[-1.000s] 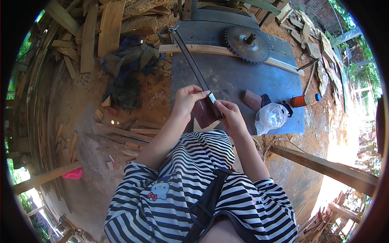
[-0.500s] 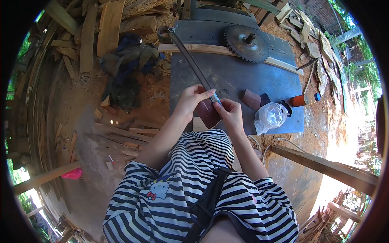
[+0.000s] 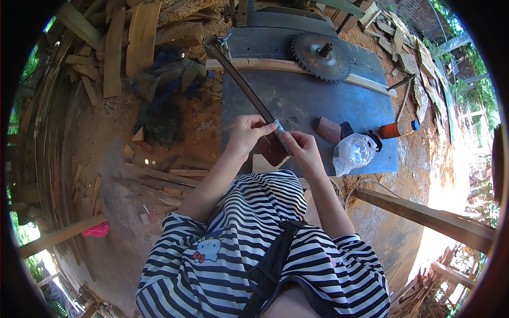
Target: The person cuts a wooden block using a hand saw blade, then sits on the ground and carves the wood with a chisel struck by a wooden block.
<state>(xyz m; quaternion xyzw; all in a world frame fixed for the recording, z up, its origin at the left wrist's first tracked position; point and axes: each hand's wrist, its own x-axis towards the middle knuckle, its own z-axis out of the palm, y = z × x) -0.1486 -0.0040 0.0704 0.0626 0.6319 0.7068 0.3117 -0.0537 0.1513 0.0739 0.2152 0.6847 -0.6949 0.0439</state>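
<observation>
A toothed circular saw blade (image 3: 310,59) shows at upper centre-right, by a pale wooden strip (image 3: 260,64) across the dark surface (image 3: 249,93). Right of centre, a blue-capped bottle (image 3: 395,130) is near a clear plastic bag (image 3: 351,155). Planks (image 3: 142,40) lie at upper left.

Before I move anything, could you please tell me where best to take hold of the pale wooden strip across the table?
I'd grip the wooden strip by its left end, coming from the left, once the dark bar is out of the way: that end appears to jut past the table and lies away from the toothed saw blade.
</observation>
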